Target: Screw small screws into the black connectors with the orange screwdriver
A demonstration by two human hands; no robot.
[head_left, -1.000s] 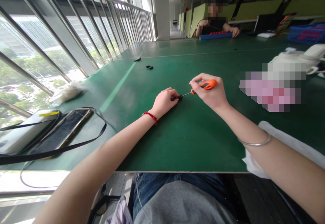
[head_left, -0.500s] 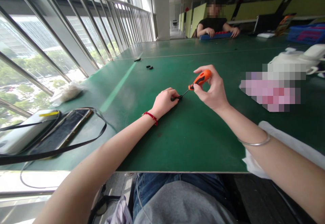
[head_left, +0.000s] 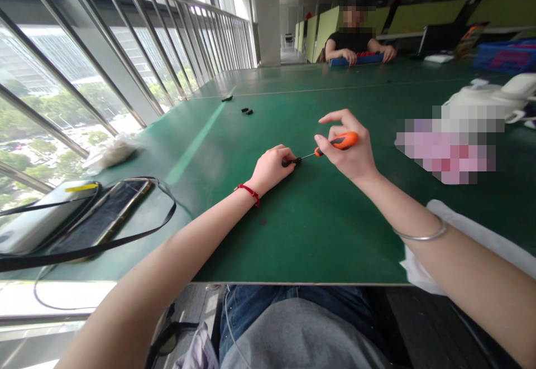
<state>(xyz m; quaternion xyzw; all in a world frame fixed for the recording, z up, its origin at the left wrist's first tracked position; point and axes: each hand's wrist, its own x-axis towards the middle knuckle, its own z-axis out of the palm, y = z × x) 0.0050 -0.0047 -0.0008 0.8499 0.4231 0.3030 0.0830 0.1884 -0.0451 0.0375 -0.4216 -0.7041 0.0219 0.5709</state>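
Note:
My left hand (head_left: 273, 169), with a red string bracelet at the wrist, pinches a small black part (head_left: 292, 162) against the green table (head_left: 259, 235). My right hand (head_left: 350, 147) holds a screwdriver (head_left: 344, 140) with an orange and black handle, its thumb and bent fingers round the handle and the index finger raised. The thin shaft points left, and its tip meets the black part beside my left fingertips. Several small black pieces (head_left: 247, 111) lie farther back on the table, left of my hands.
Two phones (head_left: 104, 215) with a black strap lie at the left. A plastic bag (head_left: 111, 152) sits by the railing. At the right are a pink item (head_left: 448, 151) and a white cloth (head_left: 481, 246). Across the table, a person holds a blue tray (head_left: 355, 60).
The screwdriver's handle has swung down and to the right, so the tool lies nearer to level. My right index finger has lifted off the handle. My left hand has stayed in place.

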